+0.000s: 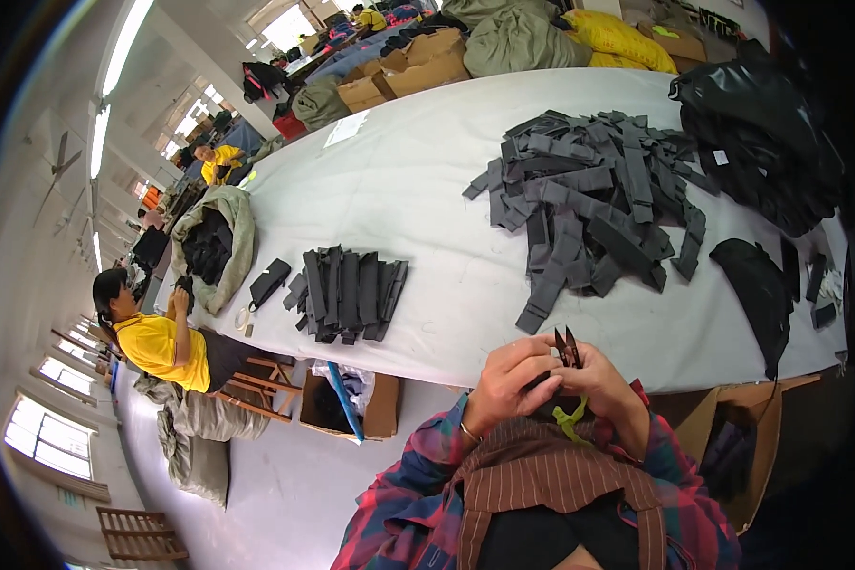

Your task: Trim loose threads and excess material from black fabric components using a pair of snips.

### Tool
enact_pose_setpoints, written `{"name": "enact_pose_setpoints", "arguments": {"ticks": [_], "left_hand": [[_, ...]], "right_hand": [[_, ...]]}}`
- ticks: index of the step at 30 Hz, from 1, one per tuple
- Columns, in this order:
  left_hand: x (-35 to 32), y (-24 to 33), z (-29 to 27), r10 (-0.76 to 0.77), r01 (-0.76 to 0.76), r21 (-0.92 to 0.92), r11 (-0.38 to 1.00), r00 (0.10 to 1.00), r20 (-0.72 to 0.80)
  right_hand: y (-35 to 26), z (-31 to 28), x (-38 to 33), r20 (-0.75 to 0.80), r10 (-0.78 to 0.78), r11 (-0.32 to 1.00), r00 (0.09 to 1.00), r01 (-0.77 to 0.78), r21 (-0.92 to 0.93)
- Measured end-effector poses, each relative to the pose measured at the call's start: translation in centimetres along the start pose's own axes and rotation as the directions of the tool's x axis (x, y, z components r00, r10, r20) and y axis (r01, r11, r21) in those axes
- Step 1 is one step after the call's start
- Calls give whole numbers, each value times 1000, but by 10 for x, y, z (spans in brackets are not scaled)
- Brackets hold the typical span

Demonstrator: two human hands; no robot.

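Observation:
My right hand (600, 382) is closed round a pair of thread snips (567, 344), whose dark pointed blades stick up between my hands. My left hand (511, 382) is pinched on a dark fabric piece, mostly hidden by my fingers. Both hands meet close to my body at the table's near edge. A yellow-green ribbon (569, 418) hangs below the right hand. Beyond them lies a large loose heap of dark grey fabric strips (579, 195). To the left, a smaller stack of similar strips (351, 290) lies side by side on the white table (437, 228).
A black bag (755, 142) and a black fabric piece (760, 299) lie at the right. Cardboard boxes stand below the table, one box (382, 408) at the left. A person in yellow (161, 347) sits at the left near an open sack (242, 252). Sacks line the far edge.

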State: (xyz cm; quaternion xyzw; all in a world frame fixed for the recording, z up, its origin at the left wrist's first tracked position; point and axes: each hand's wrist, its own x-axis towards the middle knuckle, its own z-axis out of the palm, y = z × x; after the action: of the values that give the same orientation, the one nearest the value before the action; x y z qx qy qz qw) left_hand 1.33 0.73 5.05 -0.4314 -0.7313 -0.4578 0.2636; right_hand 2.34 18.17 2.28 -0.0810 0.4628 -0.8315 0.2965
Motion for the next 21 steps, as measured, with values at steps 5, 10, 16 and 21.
{"name": "enact_pose_setpoints", "arguments": {"ticks": [5, 10, 16, 21], "left_hand": [[-11, -2, -5, -124, 124, 8, 992, 992, -25], [-13, -5, -8, -358, 367, 44, 929, 923, -140], [-54, -28, -3, -923, 733, -616, 289, 384, 24], [-70, -22, -11, -938, 606, -795, -10, 269, 217]], "right_hand": [[9, 10, 14, -6, -180, 959, 984, 174, -225], [8, 0, 18, -122, -362, 806, 924, 245, -540], [13, -9, 16, -159, -417, 746, 895, 237, -623], [31, 10, 22, 121, -605, 405, 787, 435, -804]]}}
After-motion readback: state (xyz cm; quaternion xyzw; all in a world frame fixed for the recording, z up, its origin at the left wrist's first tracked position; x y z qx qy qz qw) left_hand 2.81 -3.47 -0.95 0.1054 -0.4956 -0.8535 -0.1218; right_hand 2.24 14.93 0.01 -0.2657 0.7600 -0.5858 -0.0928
